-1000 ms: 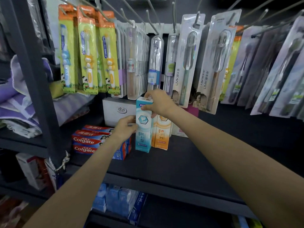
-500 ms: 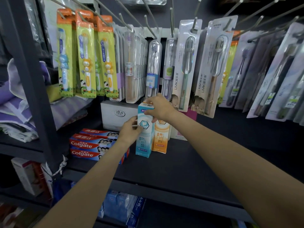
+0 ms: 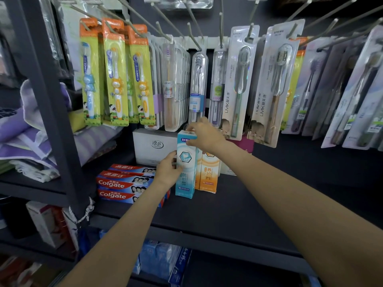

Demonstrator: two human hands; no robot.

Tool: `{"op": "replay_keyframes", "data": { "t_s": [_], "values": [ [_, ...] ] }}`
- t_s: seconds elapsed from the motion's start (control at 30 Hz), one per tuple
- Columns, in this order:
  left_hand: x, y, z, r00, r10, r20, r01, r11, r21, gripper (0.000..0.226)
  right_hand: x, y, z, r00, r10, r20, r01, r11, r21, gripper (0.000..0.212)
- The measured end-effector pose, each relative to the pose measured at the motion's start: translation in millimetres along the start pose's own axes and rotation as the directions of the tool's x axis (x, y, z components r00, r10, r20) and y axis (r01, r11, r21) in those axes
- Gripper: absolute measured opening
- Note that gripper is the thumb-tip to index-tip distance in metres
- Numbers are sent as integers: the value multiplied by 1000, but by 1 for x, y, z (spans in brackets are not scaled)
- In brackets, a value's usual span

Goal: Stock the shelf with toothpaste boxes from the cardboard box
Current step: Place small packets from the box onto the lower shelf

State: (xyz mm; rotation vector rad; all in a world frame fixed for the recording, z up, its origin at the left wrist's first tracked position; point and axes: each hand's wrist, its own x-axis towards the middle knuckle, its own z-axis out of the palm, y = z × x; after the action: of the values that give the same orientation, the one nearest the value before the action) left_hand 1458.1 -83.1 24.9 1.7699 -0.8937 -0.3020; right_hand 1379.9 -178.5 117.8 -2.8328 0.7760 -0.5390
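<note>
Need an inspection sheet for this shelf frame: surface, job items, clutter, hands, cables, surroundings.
Surface: dark shelf, bare toward the right.
Job's things: blue box upright on the shelf, beside an upright orange box; Colgate boxes stacked flat to the left. Cardboard box: nothing seen.
Clutter: white box behind the toothpaste.
Hands: left hand grips the blue box's left side; right hand pinches its top.
Cables: nothing seen; a knotted cord on the shelf post.
Surroundings: toothbrush packs on hooks above; folded cloths on the left shelf; more boxes on the shelf below.
</note>
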Motion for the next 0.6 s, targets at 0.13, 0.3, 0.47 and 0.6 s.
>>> {"op": "replay_keyframes", "data": {
  "t_s": [0.13, 0.3, 0.47, 0.6],
  "values": [
    [-4, 0, -4, 1000, 23, -1, -23, 1000, 6, 49, -7, -6, -1, 1000, 17, -8, -17, 1000, 8, 51],
    [-15, 4, -14, 999, 44, 19, -43, 998, -37, 49, -18, -16, -5, 1000, 22, -11, -22, 1000, 4, 51],
    [-29, 9, -27, 997, 56, 51, -53, 997, -56, 53, -29, -26, -8, 998, 56, 2, -56, 998, -20, 59],
    [-37, 13, -36, 996, 43, 78, -41, 999, -30, 57, -32, -31, -6, 997, 73, 3, -73, 997, -18, 46]
  ]
}}
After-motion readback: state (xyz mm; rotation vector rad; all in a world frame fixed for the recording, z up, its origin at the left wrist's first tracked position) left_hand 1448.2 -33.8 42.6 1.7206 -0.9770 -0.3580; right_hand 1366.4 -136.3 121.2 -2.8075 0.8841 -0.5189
